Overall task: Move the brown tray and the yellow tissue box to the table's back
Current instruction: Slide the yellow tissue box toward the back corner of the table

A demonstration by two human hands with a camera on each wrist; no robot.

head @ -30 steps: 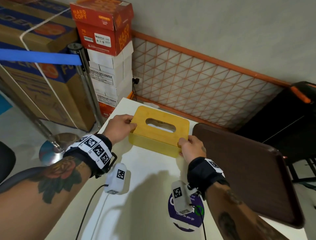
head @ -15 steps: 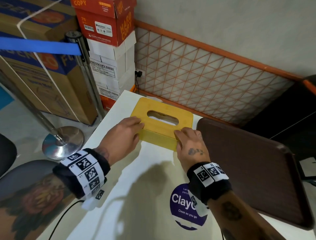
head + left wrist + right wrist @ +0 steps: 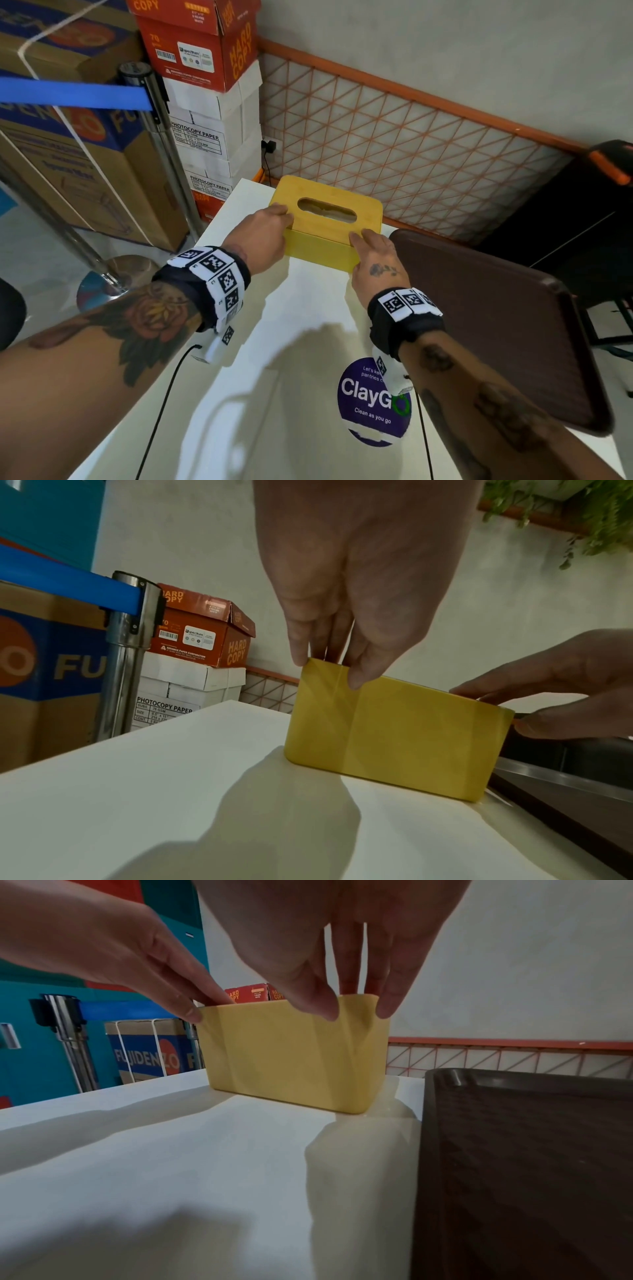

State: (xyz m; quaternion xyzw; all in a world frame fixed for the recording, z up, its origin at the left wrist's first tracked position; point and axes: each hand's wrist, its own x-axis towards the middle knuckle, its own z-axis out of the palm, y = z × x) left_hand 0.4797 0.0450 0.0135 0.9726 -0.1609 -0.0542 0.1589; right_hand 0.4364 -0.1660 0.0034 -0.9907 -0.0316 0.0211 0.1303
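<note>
The yellow tissue box stands at the back left of the white table, close to the far edge. My left hand holds its left end, fingers over the top and thumb on the front face. My right hand holds the front right corner, with the thumb on the front face and fingers across the top and end. The box rests flat on the table. The brown tray lies along the table's right side, its far end just right of the box, and neither hand touches it.
An orange lattice panel runs behind the table. Stacked paper boxes and a chrome post with a blue belt stand off the back left corner. A purple sticker is on the table. A black chair is at the right.
Both hands have carried the box a little farther back and set it down flat. My wrists have turned palm-down over it. The tray has not moved.
</note>
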